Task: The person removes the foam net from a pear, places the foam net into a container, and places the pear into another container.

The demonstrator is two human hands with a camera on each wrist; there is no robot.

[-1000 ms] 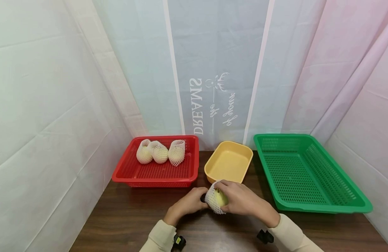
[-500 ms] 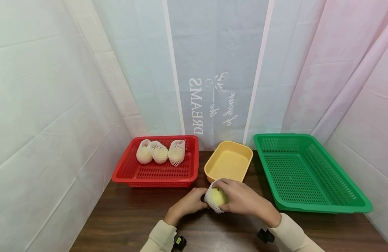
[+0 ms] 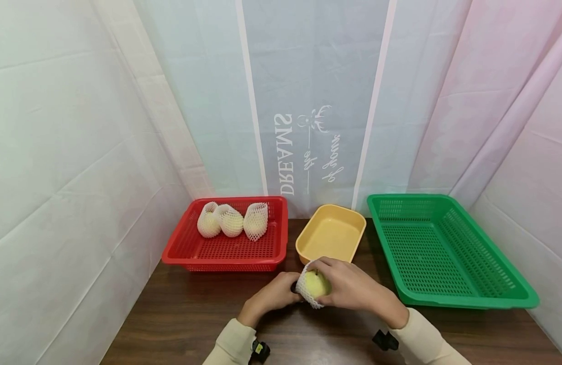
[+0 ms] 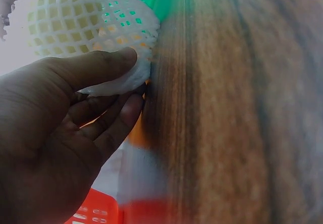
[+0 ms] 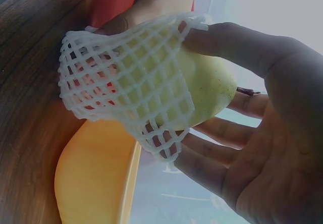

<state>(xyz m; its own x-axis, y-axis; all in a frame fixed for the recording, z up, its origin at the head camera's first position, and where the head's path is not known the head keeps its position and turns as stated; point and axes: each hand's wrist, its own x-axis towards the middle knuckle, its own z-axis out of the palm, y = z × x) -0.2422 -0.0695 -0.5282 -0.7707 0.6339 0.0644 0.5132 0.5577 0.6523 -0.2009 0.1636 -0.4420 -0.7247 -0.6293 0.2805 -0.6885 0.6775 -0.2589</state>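
A yellow-green pear (image 3: 317,285) with a dark stem sits partly inside a white foam net sleeve (image 3: 303,291), just above the table's middle. My right hand (image 3: 354,288) holds the pear from the right, fingers and thumb around its stem end. In the right wrist view the bare end of the pear (image 5: 209,88) shows speckled skin, and the thumb and fingers touch the net's rim. On the other side my left hand (image 3: 277,294) pinches the loose end of the net. The left wrist view shows its thumb pressing that foam end (image 4: 118,85) against the fingers.
A red basket (image 3: 223,261) at the back left bears three net-wrapped fruits (image 3: 255,221). Behind the hands stands a shallow yellow tub (image 3: 331,238). To the right is a large green basket (image 3: 422,258). A curtain (image 3: 308,76) hangs behind the brown wooden table (image 3: 171,314).
The pear has turned slightly, and more of its stem end shows out of the net. My right hand has shifted up a little; the left has barely moved.
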